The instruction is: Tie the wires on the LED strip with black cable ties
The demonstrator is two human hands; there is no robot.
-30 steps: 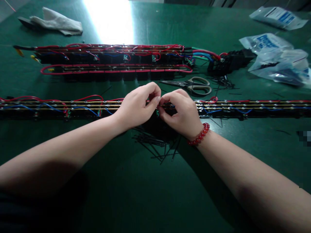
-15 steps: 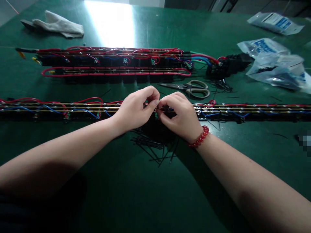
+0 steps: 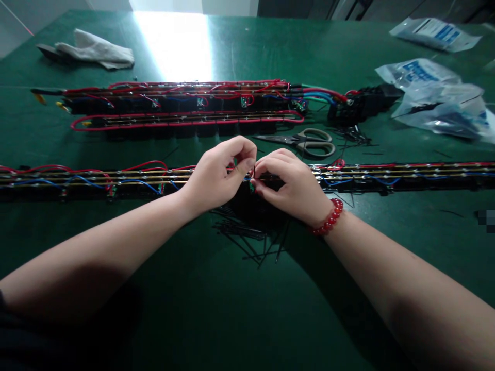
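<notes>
The surface [image 3: 216, 309] is matt green felt-like cloth. Scissors [image 3: 305, 141] show dull metal blades and smooth plastic handles. Upper right, plastic bags [image 3: 436, 98] look glossy and crinkled; upper left, a rag [image 3: 96, 50] is soft cloth.

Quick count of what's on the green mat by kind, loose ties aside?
Wired strips: 3 (near, middle, far)
Scissors: 1
Plastic bags: 3 ()
White cloth: 1
Total: 8
</notes>
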